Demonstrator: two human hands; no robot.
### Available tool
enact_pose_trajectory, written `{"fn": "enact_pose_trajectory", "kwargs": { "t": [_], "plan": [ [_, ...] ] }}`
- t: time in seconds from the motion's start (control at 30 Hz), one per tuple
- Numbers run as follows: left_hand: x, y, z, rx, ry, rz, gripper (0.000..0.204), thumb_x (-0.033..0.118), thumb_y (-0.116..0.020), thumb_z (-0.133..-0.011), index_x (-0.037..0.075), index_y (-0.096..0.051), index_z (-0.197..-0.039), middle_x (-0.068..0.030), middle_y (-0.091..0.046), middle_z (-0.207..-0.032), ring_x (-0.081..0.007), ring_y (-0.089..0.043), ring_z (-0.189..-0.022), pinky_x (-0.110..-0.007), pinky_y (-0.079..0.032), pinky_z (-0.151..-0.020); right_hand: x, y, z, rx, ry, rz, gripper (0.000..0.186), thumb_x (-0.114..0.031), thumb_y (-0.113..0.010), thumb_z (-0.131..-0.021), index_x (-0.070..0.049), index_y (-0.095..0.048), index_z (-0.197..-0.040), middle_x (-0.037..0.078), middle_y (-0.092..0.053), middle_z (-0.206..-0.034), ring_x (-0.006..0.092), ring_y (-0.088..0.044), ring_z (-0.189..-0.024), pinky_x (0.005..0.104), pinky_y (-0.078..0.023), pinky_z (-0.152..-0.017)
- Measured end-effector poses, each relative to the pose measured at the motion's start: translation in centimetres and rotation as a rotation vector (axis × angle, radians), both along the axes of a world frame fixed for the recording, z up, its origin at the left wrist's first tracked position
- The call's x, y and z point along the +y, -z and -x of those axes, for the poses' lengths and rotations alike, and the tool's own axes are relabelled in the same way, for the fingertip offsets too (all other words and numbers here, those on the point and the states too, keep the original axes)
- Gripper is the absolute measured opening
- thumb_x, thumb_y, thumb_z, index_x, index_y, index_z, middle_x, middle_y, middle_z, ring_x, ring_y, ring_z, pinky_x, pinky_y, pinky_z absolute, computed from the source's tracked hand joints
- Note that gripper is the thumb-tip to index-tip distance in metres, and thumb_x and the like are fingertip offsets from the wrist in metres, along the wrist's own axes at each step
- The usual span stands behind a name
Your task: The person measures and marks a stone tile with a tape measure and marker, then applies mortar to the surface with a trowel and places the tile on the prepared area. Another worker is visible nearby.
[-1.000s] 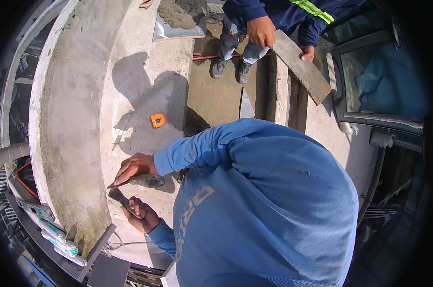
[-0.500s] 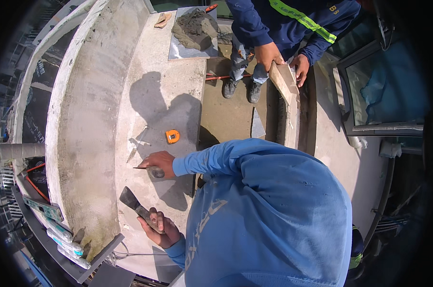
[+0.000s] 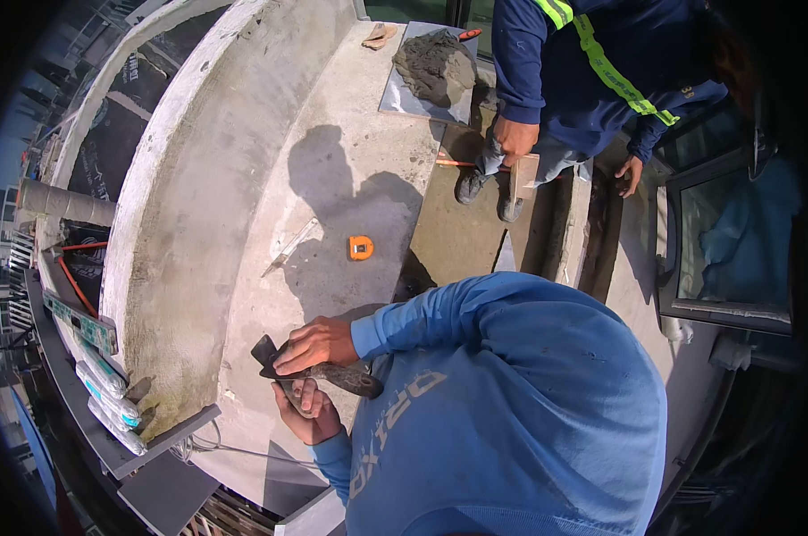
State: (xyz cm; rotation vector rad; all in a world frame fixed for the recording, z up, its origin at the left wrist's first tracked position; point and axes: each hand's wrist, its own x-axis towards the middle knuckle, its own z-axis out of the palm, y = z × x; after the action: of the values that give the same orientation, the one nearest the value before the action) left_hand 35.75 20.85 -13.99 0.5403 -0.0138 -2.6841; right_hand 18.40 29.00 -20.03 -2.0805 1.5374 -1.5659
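My right hand [image 3: 316, 346] is closed over a dark-handled trowel [image 3: 355, 381]; the rounded handle end sticks out beside my blue sleeve. Just below it, my left hand [image 3: 304, 413] grips a scraper [image 3: 298, 399], palm turned up and fingers curled around the handle. The two tools meet at dark blades near my right fingertips, partly covered, so I cannot tell whether they touch. Beyond my hands an orange tape measure [image 3: 361, 248] lies on the concrete ledge [image 3: 252, 330], with a thin pale strip-like tool [image 3: 290, 247] to its left.
At the far end, a board [image 3: 395, 98] carries grey mortar [image 3: 435, 67]. A co-worker in a navy jacket [image 3: 591, 80] stands at the far right, one hand on a wooden piece [image 3: 525, 175]. A curved concrete wall [image 3: 198, 179] bounds the left; a level [image 3: 80, 322] leans beyond it.
My hands have come together, bringing the trowel and scraper close. My right hand moved nearer to me. The co-worker's hands have separated, one still on a wooden piece. The view has shifted.
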Motion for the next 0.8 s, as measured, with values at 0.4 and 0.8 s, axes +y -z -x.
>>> {"fn": "enact_pose_trajectory", "kwargs": {
  "t": [0.4, 0.8],
  "plan": [
    [-0.5, 0.1, -2.5, 0.070, 0.027, 0.182, 0.037, 0.041, -0.038, -0.109, 0.006, -0.050, -0.112, -0.0038, -0.045, -0.081, -0.0104, -0.043, -0.057, -0.024, -0.036, -0.038, -2.2, 4.4, 2.7, -0.311, 0.263, -0.263, 0.049, -0.004, -0.066, -0.083, -0.016, -0.067, -0.131, 0.004, -0.068, -0.128, 0.0255, -0.067, -0.095, 0.0360, -0.058, -0.081],
    [1.7, -0.3, -1.1, -0.056, -0.132, 0.179, 0.035, 0.039, -0.037, -0.110, 0.008, -0.049, -0.122, -0.0050, -0.043, -0.082, -0.0103, -0.040, -0.054, -0.021, -0.034, -0.035, -1.6, -0.9, 1.3, -0.093, -0.016, -0.095, 0.050, 0.001, -0.071, -0.076, -0.012, -0.070, -0.125, 0.010, -0.071, -0.118, 0.0263, -0.069, -0.095, 0.0350, -0.057, -0.077]
  ]
}}
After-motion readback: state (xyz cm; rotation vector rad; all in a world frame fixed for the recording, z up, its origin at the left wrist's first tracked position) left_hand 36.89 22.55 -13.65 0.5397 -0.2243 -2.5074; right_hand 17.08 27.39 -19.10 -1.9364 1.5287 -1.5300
